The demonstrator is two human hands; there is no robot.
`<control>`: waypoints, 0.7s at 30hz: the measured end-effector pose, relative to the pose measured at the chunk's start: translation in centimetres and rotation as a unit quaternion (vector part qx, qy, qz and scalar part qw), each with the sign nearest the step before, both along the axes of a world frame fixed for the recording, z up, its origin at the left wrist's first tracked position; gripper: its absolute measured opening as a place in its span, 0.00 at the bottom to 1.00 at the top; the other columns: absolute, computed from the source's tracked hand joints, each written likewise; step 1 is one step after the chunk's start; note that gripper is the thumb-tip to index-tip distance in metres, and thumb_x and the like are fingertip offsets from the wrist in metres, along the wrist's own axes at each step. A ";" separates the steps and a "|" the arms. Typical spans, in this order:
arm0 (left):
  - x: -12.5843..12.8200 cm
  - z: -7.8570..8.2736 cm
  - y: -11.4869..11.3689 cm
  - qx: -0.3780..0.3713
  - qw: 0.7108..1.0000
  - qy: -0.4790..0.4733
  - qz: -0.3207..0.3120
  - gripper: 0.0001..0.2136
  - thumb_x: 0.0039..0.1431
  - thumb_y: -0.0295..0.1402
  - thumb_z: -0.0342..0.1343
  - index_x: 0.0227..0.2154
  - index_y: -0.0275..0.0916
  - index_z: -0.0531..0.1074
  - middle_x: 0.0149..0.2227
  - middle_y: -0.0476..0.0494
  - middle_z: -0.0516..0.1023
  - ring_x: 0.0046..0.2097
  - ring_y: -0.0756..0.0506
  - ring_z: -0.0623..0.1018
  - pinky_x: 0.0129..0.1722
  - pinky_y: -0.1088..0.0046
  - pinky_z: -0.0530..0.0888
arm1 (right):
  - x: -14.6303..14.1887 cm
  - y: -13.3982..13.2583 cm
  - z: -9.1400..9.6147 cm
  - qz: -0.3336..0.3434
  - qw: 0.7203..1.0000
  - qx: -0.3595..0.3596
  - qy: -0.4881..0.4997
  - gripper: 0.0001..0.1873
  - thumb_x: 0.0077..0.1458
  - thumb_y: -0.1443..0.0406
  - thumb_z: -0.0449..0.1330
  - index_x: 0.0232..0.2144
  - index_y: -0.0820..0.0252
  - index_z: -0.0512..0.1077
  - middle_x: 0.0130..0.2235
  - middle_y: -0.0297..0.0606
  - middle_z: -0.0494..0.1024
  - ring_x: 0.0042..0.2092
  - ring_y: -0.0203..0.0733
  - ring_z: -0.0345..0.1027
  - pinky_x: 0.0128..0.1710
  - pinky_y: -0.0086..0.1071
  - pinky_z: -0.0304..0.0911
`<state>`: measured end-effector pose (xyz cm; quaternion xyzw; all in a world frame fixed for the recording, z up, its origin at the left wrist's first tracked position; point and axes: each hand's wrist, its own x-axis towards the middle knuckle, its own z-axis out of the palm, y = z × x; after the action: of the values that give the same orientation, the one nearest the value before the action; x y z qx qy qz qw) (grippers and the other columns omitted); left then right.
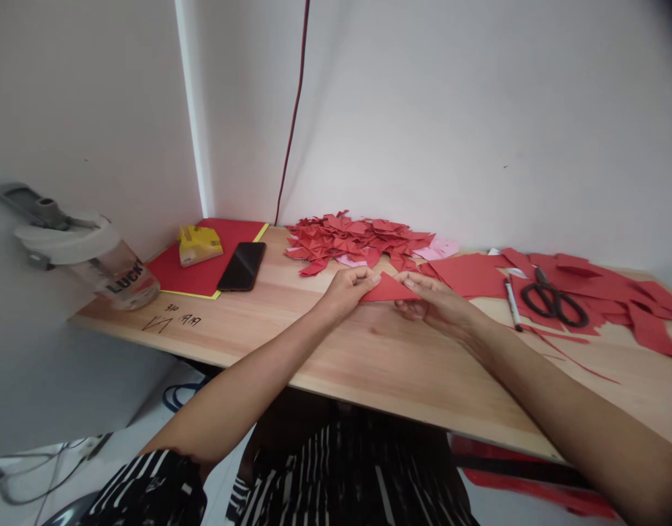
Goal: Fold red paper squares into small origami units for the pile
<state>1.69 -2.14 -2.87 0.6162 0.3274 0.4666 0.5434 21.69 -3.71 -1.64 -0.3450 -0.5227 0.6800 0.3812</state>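
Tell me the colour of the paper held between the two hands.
The held paper is red, best seen in the head view.

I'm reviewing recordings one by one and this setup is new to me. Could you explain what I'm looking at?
There is no machine here: a person works with bare hands. The single picture comes from a camera worn on the head, looking forward and down. The left hand and right hand hold a small piece of red paper between them, above a wooden table. Beyond them lies a heap of folded red paper. To the right are red paper pieces, a pen and scissors; to the left, a phone, a yellow packet and a bottle.
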 end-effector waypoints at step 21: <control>0.2 0.3 -0.8 -0.023 0.995 0.073 -0.059 0.19 0.54 0.46 0.58 0.19 0.35 0.64 0.19 0.54 0.59 0.23 0.55 0.58 0.24 0.77 0.52 | -0.8 -0.3 0.5 -0.042 0.977 0.152 -0.146 0.13 0.49 0.57 0.66 0.36 0.55 0.73 0.35 0.35 0.76 0.38 0.41 0.70 0.39 0.34 0.65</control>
<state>1.85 -2.99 -2.53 0.6543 0.3399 0.3800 0.5585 20.93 -4.02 -1.19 -0.3998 -0.6549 0.5188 0.3769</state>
